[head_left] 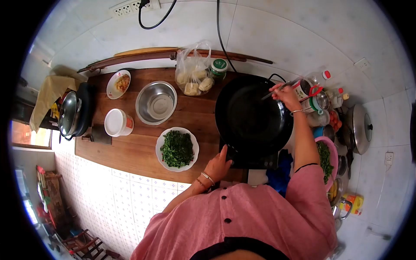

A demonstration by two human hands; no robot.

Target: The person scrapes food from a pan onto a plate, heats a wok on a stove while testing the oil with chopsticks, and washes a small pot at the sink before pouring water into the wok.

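Note:
A large black wok [253, 117] sits on a dark cooktop [255, 162], its inside dark and shiny. My left hand [218, 165] is at the wok's near-left edge, closed around what looks like its black handle; the grip is partly hidden. Over the wok's right side, my right hand [284, 95] holds a thin, dark metallic utensil [269, 95] whose tip points down-left into the wok. Its exact kind is too small to make out. Left of the wok stands a white scalloped plate [159, 161] heaped with chopped greens [177, 148].
On the wooden counter [143, 145] are a steel bowl [141, 104], a lidded white tub [116, 122], a plate of chopped bits [113, 92], a cleaver [102, 134], a bag [193, 76] and a green-lidded jar [219, 68]. Bottles [318, 78] and a pink basin [333, 158] crowd the right.

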